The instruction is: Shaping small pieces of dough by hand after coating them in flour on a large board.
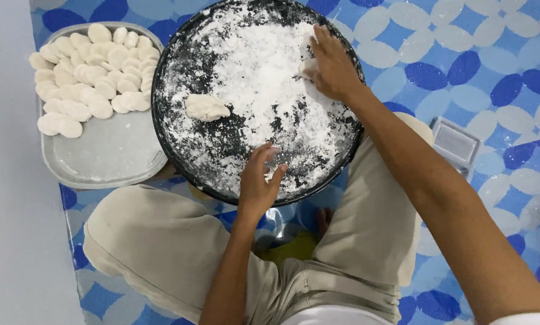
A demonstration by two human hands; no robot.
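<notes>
A round black pan dusted with white flour lies in front of me. A flat lump of white dough rests on its left half. My right hand presses on the flour at the pan's right rim, with a small piece of dough under its thumb. At the pan's near edge my left hand rests with fingers apart on the floured surface, holding nothing.
A grey metal tray to the left holds several flattened dough discs in overlapping rows. My knees in beige trousers flank the pan. A small grey scale sits at the right on the blue patterned mat.
</notes>
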